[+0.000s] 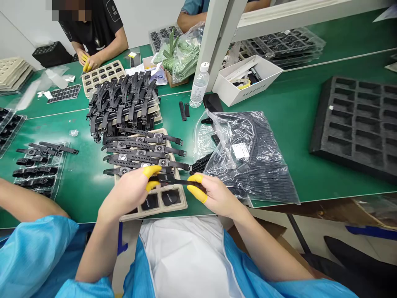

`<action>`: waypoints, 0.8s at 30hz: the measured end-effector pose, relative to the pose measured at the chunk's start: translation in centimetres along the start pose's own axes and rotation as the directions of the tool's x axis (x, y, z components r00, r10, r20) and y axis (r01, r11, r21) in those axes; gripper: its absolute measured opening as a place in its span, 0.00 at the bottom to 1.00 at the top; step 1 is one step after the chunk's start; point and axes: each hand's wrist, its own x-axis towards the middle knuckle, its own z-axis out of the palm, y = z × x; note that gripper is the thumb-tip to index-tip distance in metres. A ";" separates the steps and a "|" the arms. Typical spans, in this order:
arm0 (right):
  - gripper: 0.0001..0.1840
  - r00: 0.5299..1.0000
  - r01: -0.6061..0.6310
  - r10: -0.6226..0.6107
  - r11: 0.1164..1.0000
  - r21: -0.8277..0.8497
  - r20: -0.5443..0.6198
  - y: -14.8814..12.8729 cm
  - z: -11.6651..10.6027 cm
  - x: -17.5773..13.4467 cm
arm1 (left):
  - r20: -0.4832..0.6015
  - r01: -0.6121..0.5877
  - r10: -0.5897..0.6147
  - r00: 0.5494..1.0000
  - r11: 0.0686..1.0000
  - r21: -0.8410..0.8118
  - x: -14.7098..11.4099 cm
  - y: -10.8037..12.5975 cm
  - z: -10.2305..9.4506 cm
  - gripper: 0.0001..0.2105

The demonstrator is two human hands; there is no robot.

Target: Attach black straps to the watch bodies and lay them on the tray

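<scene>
A black smartwatch hangs between my two hands, just above the near part of a beige tray. My left hand, in yellow finger cots, pinches its left end. My right hand, with yellow cots on thumb and forefinger, is closed on the black watch strap at the right. Below, black watch bodies lie in the tray's near compartments. Farther up the tray, several watches with straps lie crosswise. A clear bag of black straps is right of my right hand.
Stacked trays of strapped watches stand beyond. A water bottle and white box sit by a white post. A black foam tray lies right. Co-workers sit opposite and at my left, an arm close by.
</scene>
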 end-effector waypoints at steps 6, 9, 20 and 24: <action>0.12 0.998 -0.069 0.067 0.977 -0.200 -0.016 0.9 0.5 0.3 | 0.210 0.010 -0.045 0.977 0.986 0.167 0.3 -2.5 -1.2 0.10; 0.09 0.982 -0.180 0.187 0.932 -0.315 -0.007 0.9 1.3 0.6 | 0.242 0.009 -0.047 0.969 0.988 0.157 0.8 -2.9 -0.1 0.09; 0.20 0.939 -0.305 0.195 0.855 -0.419 -0.285 5.1 -1.5 3.7 | -0.205 0.068 0.031 0.978 0.885 0.460 -1.9 -1.4 3.1 0.08; 0.24 0.908 -0.420 0.290 0.609 -0.673 -0.304 8.2 -3.7 5.0 | -0.049 0.099 -0.087 0.995 0.829 0.551 -3.5 0.6 2.7 0.09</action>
